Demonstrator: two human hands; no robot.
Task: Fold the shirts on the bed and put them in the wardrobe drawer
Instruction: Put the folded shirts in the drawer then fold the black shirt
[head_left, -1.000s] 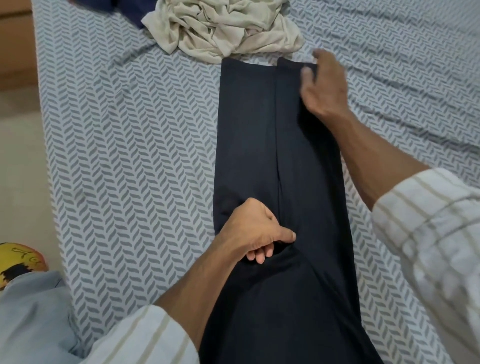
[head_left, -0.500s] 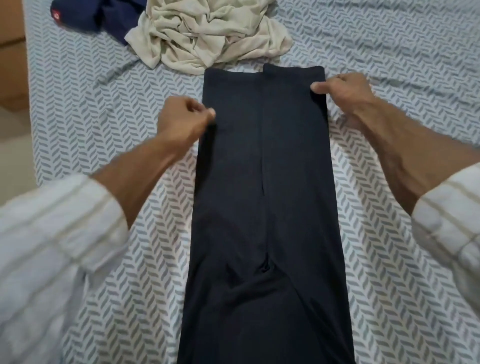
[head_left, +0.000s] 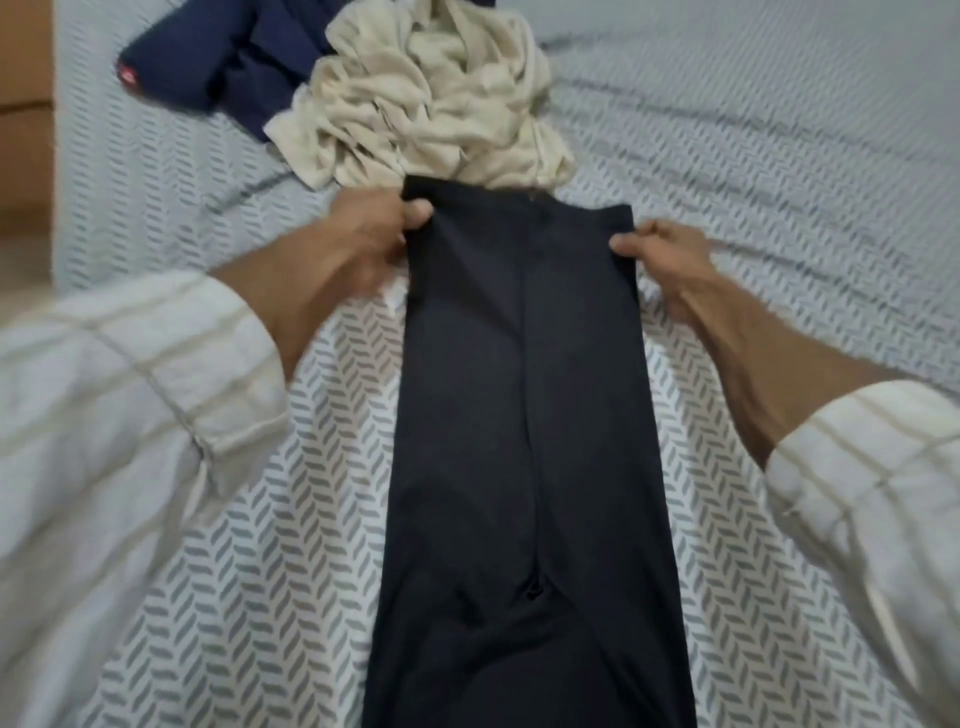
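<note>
Left hand (head_left: 358, 244) and right hand (head_left: 670, 254) each pinch a far corner of the long dark navy folded shirt (head_left: 524, 415) lying on the chevron-patterned bed (head_left: 234, 545).

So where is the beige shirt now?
In the head view the beige shirt lies crumpled at the far middle of the bed, just beyond the black shirt, with the navy shirt on its left.

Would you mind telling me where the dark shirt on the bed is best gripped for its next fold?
Probably at its two far corners, one from each side. The dark shirt lies as a long narrow strip running away from the person, so pinching both corners keeps the far edge straight. The left hand and right hand already pinch there, just short of the beige shirt.
</note>
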